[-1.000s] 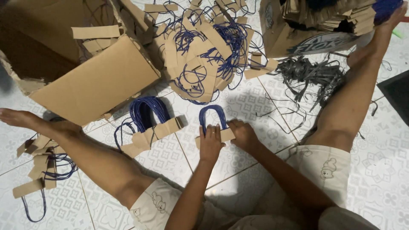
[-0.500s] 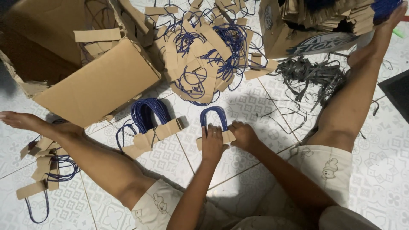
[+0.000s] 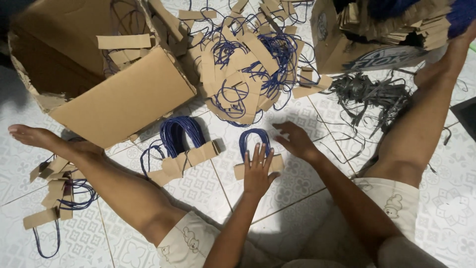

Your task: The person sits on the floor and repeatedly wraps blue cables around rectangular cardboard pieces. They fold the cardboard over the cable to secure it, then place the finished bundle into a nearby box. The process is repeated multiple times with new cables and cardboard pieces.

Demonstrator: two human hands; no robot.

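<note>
A small stack of blue rope handles (image 3: 253,138) glued to a brown card strip (image 3: 240,171) lies on the tiled floor between my legs. My left hand (image 3: 258,171) presses flat on it, fingers stretched over the loops and thumb at the strip's edge. Just right of the loops hovers my right hand (image 3: 297,141), fingers spread, holding nothing. A thicker bundle of the same handles (image 3: 181,135) lies to the left of the stack.
A loose heap of handles and card strips (image 3: 248,69) lies ahead. An open cardboard box (image 3: 119,99) stands at the left, another full box (image 3: 347,49) at the upper right. Grey strip scraps (image 3: 372,94) lie by my right leg, and a few loose handles (image 3: 54,191) lie under my left leg.
My right hand has let go of the stack's card strip and lifted off to the right with fingers spread. My left hand has flattened onto the stack.
</note>
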